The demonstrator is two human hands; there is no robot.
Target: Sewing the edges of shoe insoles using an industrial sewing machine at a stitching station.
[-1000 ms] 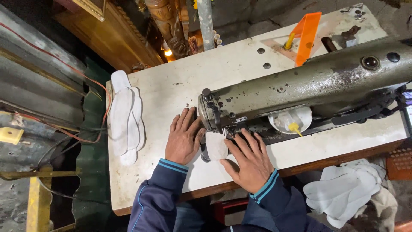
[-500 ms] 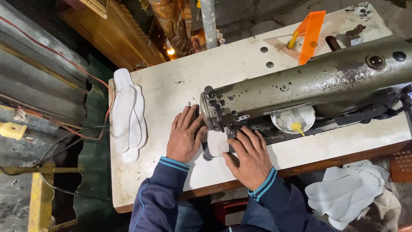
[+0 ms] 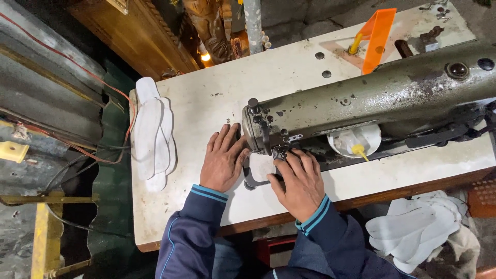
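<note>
A small white fabric piece (image 3: 261,165) lies under the head of an olive-green sewing machine (image 3: 372,101) on a white table (image 3: 217,103). My left hand (image 3: 223,157) lies flat on the table to the left of the piece, fingers spread, its fingertips next to the machine head. My right hand (image 3: 299,181) presses down on the piece's right edge, fingers reaching toward the needle area. Both arms wear dark blue sleeves with light blue cuffs. The needle itself is hidden by the machine head.
A stack of white sole-shaped pieces (image 3: 152,134) lies at the table's left edge. More white pieces (image 3: 418,230) sit in a pile at lower right, below the table. An orange plastic stand (image 3: 377,36) and a yellow-tipped white bobbin holder (image 3: 356,142) are near the machine.
The camera view has shifted slightly. Both hands stay on the white piece at the machine head, with the right fingers edged a little closer to the needle area.
</note>
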